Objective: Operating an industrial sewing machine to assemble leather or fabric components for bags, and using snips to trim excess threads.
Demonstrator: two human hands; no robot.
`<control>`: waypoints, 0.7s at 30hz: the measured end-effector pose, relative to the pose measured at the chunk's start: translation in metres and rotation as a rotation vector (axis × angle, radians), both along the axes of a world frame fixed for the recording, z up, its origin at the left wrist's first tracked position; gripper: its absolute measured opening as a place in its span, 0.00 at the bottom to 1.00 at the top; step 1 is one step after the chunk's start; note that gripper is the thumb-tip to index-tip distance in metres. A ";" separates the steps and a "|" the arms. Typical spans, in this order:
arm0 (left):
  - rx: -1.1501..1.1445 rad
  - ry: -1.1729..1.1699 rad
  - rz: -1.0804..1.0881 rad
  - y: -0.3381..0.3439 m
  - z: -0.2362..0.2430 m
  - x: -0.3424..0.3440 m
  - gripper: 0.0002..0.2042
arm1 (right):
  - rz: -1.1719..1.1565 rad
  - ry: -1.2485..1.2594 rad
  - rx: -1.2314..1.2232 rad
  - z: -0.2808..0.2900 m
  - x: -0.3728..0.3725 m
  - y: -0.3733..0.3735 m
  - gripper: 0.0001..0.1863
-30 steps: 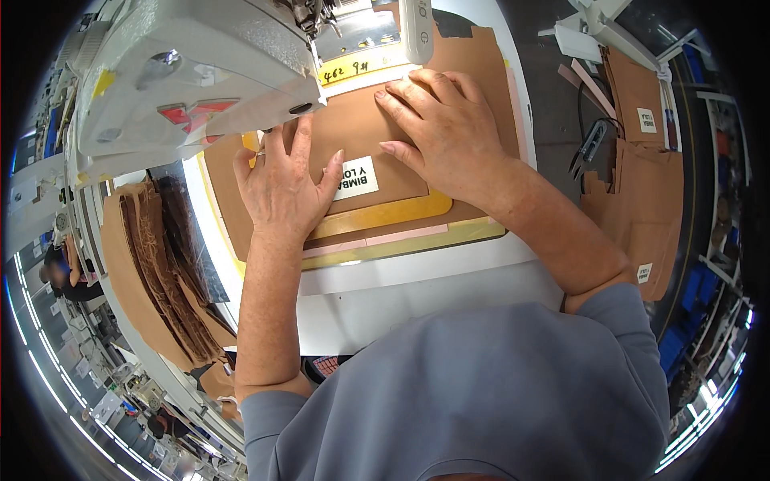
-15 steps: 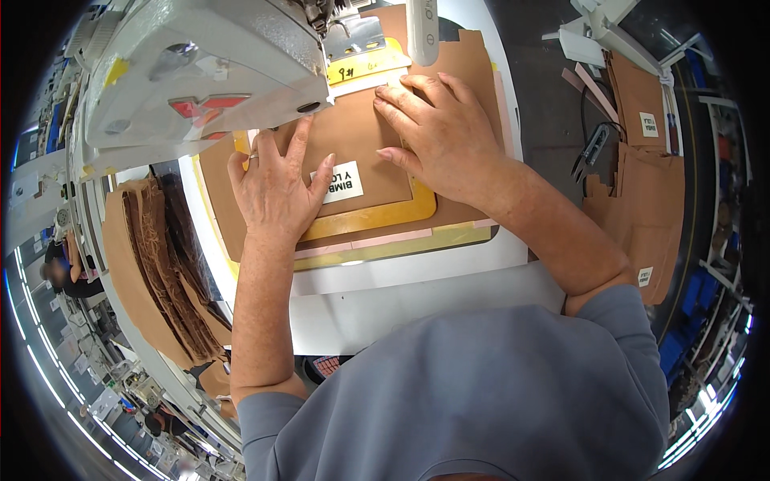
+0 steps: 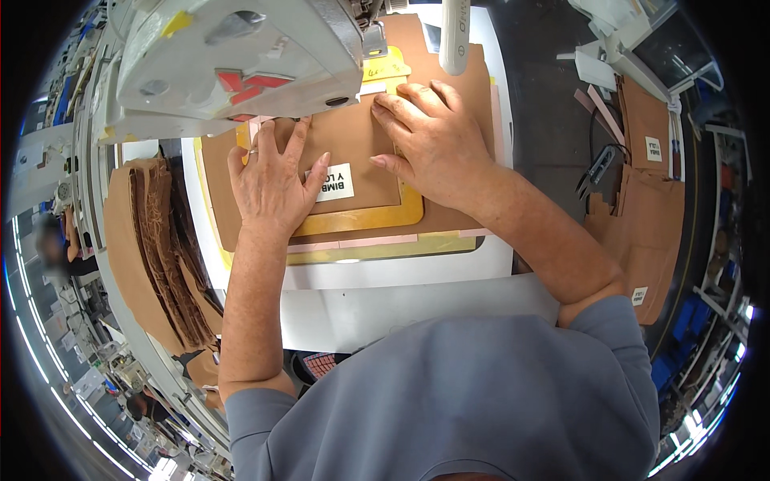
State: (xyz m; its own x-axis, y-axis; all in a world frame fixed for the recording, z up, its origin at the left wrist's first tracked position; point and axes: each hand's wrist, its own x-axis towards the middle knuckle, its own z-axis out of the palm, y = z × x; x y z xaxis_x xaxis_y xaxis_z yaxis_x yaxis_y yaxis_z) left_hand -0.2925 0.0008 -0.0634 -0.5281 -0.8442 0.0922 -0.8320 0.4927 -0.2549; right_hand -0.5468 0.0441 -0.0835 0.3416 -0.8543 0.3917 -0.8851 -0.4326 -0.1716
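A brown fabric panel (image 3: 353, 144) with a white printed label (image 3: 337, 183) lies under a yellow frame-shaped template (image 3: 361, 220). My left hand (image 3: 273, 180) rests on the panel's left part with fingers spread, the thumb touching the label's edge. Its fingertips lie close to the lower edge of the white machine head (image 3: 233, 72), which hides part of the panel. On the right side, my right hand (image 3: 441, 140) presses on the panel and the template's edge. Its fingers are slightly bent and apart, with the fingertips near the template's top. Neither hand grips anything.
Stacked brown panels (image 3: 152, 256) stand at the left. More labelled brown pieces (image 3: 642, 240) lie at the right, beside dark thread snips (image 3: 595, 170). A white rod-shaped device (image 3: 455, 40) hangs above the panel's far edge. A white sheet (image 3: 385, 276) lies beneath the work.
The view has shifted, and the machine head and white device appear farther right. The panel, template and both hands appear slightly farther left. My hands keep nearly the same places on the panel.
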 end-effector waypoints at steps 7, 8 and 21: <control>0.001 0.003 0.018 -0.003 0.000 0.010 0.27 | 0.049 -0.012 -0.035 0.000 0.010 -0.007 0.31; 0.006 -0.003 0.028 -0.002 0.000 0.012 0.28 | 0.053 -0.009 -0.043 0.001 0.012 -0.007 0.31; 0.004 -0.011 0.078 -0.005 0.001 0.025 0.27 | 0.110 -0.008 -0.046 0.003 0.024 -0.012 0.30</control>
State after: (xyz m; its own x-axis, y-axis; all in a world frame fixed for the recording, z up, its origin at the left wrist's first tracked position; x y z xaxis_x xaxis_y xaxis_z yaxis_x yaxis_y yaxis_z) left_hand -0.2677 -0.0039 -0.0625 -0.4619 -0.8830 0.0832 -0.8650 0.4277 -0.2624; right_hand -0.5224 0.0321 -0.0806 0.4294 -0.7926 0.4328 -0.8304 -0.5350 -0.1559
